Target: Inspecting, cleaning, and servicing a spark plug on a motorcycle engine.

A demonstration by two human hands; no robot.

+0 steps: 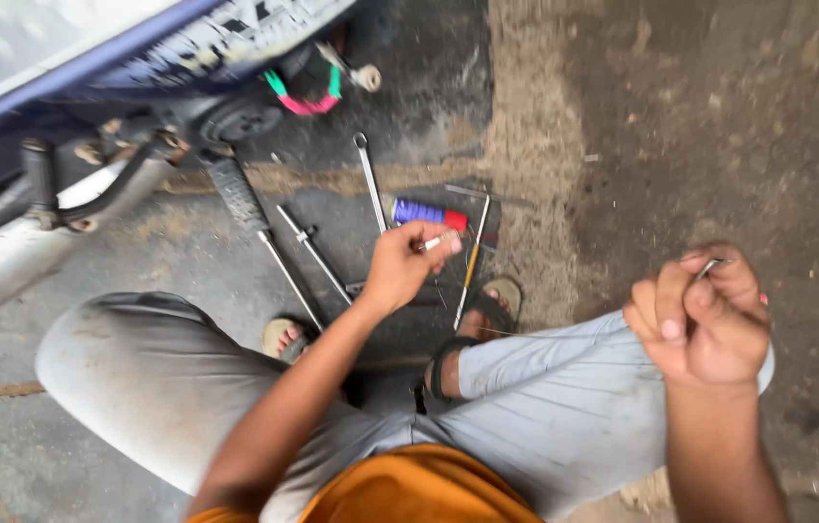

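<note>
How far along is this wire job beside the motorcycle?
Done: tools are laid out, a spanner and screwdriver on the ground. In hand: the left hand pinches a small fitting, the right hand grips a thin wire stretched between them. Left: nothing yet joins the motorcycle.

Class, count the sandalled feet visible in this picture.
2: the left foot shows beside the left knee; the right foot is beneath the left hand, near the tools.
</note>
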